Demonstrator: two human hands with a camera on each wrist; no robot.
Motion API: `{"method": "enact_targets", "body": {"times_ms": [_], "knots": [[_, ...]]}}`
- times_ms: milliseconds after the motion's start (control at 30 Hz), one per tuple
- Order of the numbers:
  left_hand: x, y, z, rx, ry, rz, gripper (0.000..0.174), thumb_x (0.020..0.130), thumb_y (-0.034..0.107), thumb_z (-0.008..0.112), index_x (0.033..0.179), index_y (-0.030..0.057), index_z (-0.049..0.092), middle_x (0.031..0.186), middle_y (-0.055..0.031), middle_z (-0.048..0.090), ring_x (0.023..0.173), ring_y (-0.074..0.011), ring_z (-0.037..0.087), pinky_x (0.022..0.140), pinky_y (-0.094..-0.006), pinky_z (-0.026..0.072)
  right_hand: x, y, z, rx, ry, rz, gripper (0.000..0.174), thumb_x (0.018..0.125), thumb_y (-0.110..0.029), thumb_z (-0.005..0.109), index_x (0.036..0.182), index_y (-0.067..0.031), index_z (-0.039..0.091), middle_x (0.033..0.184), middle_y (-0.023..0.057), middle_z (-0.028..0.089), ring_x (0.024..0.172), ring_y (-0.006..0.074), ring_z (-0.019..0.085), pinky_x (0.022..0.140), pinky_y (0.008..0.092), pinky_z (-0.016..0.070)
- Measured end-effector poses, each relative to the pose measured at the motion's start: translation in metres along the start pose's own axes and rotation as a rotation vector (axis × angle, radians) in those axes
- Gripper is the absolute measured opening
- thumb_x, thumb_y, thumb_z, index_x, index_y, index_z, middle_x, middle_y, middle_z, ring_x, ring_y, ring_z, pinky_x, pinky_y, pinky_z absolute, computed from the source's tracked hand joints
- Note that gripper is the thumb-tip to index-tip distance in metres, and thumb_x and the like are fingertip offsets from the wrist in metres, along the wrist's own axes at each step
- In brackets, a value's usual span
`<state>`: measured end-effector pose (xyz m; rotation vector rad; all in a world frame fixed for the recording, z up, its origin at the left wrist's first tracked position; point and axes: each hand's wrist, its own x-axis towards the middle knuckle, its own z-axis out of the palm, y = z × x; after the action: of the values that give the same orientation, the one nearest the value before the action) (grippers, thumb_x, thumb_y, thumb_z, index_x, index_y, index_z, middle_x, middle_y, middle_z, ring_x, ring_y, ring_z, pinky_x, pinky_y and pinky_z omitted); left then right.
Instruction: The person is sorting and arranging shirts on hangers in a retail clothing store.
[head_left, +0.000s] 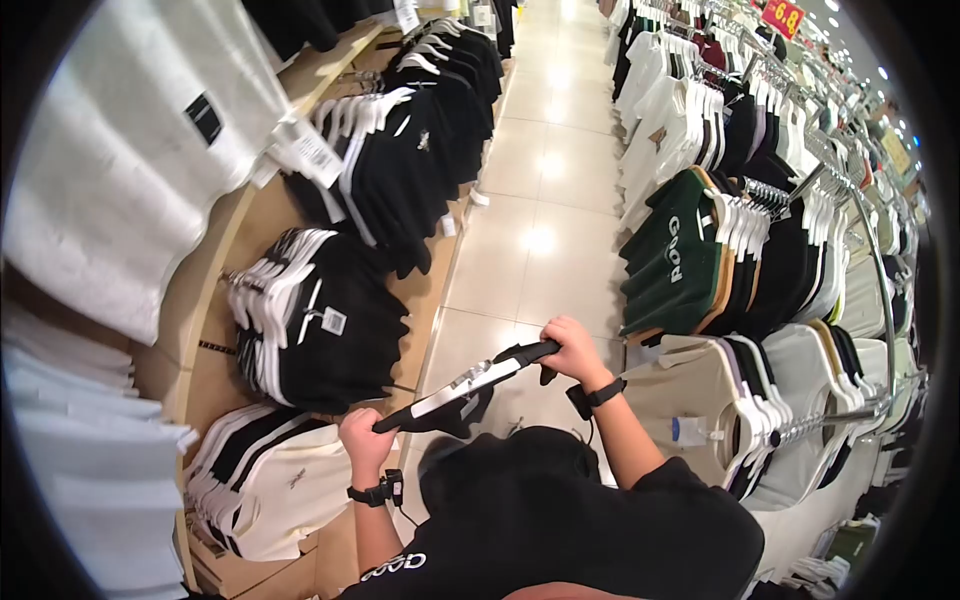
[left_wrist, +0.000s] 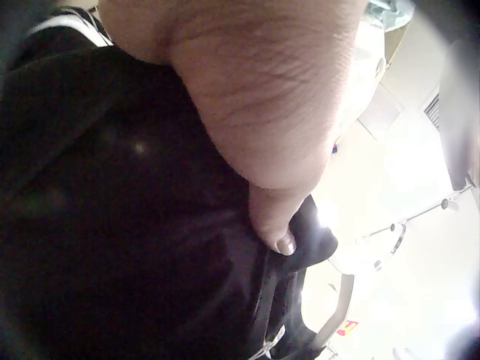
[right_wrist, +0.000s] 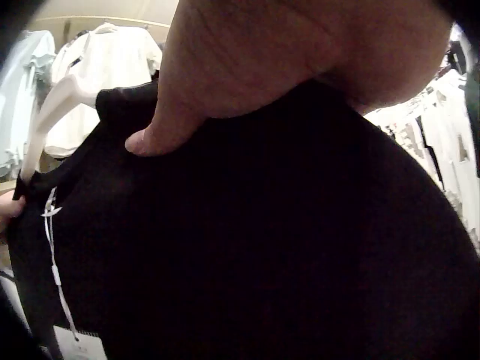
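Observation:
A black T-shirt on a white hanger is held out in front of the person's body by both hands. At its left shoulder end, the left hand grips the cloth; the left wrist view shows the thumb pressed on the black fabric. The right hand grips the other shoulder, its thumb lying over the front beside the collar. A white paper tag dangles on a string from the neckline. Most of the fingers are hidden behind the shirt.
Black shirts and cream shirts hang along the wooden shelving at left. A green shirt and beige shirts hang from a metal rack at right. Between them runs a tiled aisle.

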<state>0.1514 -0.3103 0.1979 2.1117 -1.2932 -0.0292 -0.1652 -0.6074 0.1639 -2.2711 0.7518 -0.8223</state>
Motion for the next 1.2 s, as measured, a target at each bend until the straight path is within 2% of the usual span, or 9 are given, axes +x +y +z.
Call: {"method": "enact_targets", "body": {"times_ms": [100,233,367,467,567,700,967,1067,1200], "knots": [[0.057,0.033,0.025,-0.032,-0.097,0.086,0.040,0.056,0.015,0.091,0.062,0.0061,0.053,0.063,-0.0122,0.056,0.063,-0.0364,0.058,0.058,-0.0450,0.0432,-0.010,0.059,-0.020,-0.022,0.076,0.107,0.026,0.070,-0.013,0.082,0.073,-0.0062,0.057,0.074,0.0114,0.059,0.075,0.0348,0.058,0.066,0.0444,0.0469],[0.122,0.061,0.055,-0.062,-0.182,0.142,0.040,0.059,0.023,0.092,0.059,0.0059,0.056,0.061,-0.0117,0.055,0.061,-0.0357,0.058,0.058,-0.0441,0.0437,-0.002,0.090,-0.045,-0.078,0.039,0.197,0.027,0.068,-0.010,0.079,0.065,-0.0049,0.053,0.067,0.0123,0.055,0.070,0.0356,0.056,0.063,0.0439,0.0452],[0.200,0.048,0.116,-0.119,-0.318,0.140,0.035,0.063,0.028,0.091,0.062,0.0067,0.063,0.063,-0.0135,0.060,0.062,-0.0361,0.061,0.057,-0.0446,0.0453,0.030,0.119,-0.055,-0.145,0.102,0.245,0.022,0.066,-0.005,0.075,0.068,-0.0025,0.053,0.066,0.0130,0.050,0.067,0.0351,0.053,0.060,0.0440,0.0413],[0.267,0.044,0.162,-0.190,-0.383,0.227,0.034,0.067,0.031,0.090,0.064,0.0064,0.066,0.065,-0.0142,0.062,0.063,-0.0367,0.064,0.058,-0.0450,0.0475,0.051,0.145,-0.069,-0.233,0.070,0.343,0.019,0.067,-0.008,0.076,0.070,-0.0023,0.059,0.069,0.0142,0.056,0.070,0.0359,0.058,0.063,0.0442,0.0467],[0.354,0.058,0.197,-0.308,-0.447,0.257,0.038,0.071,0.034,0.090,0.065,0.0054,0.067,0.065,-0.0148,0.062,0.064,-0.0377,0.064,0.058,-0.0453,0.0480,0.105,0.154,-0.094,-0.269,0.153,0.432,0.017,0.067,-0.006,0.076,0.072,-0.0013,0.061,0.069,0.0141,0.057,0.070,0.0353,0.060,0.065,0.0433,0.0479],[0.456,0.056,0.267,-0.437,-0.475,0.352,0.043,0.075,0.042,0.090,0.066,0.0065,0.067,0.065,-0.0153,0.062,0.066,-0.0393,0.065,0.058,-0.0456,0.0472,0.181,0.170,-0.123,-0.395,0.239,0.402,0.017,0.064,-0.001,0.075,0.073,-0.0006,0.060,0.070,0.0134,0.056,0.072,0.0343,0.058,0.065,0.0427,0.0467],[0.614,0.090,0.360,-0.496,-0.556,0.461,0.049,0.072,0.044,0.091,0.065,0.0050,0.062,0.064,-0.0148,0.061,0.063,-0.0379,0.062,0.057,-0.0446,0.0460,0.254,0.224,-0.142,-0.459,0.383,0.442,0.020,0.062,0.004,0.072,0.074,0.0022,0.055,0.068,0.0142,0.051,0.064,0.0334,0.054,0.060,0.0397,0.0409],[0.661,0.092,0.399,-0.503,-0.570,0.469,0.047,0.071,0.043,0.092,0.065,0.0053,0.063,0.063,-0.0144,0.060,0.061,-0.0362,0.062,0.057,-0.0435,0.0459,0.286,0.268,-0.149,-0.431,0.366,0.548,0.018,0.063,0.002,0.075,0.073,0.0006,0.060,0.069,0.0142,0.058,0.066,0.0352,0.060,0.061,0.0420,0.0455],[0.730,0.099,0.451,-0.521,-0.601,0.389,0.045,0.072,0.041,0.093,0.067,0.0053,0.065,0.064,-0.0144,0.062,0.061,-0.0334,0.063,0.057,-0.0404,0.0460,0.358,0.343,-0.167,-0.404,0.370,0.483,0.019,0.066,-0.001,0.081,0.076,0.0002,0.065,0.071,0.0157,0.062,0.068,0.0367,0.065,0.065,0.0404,0.0517]]}}
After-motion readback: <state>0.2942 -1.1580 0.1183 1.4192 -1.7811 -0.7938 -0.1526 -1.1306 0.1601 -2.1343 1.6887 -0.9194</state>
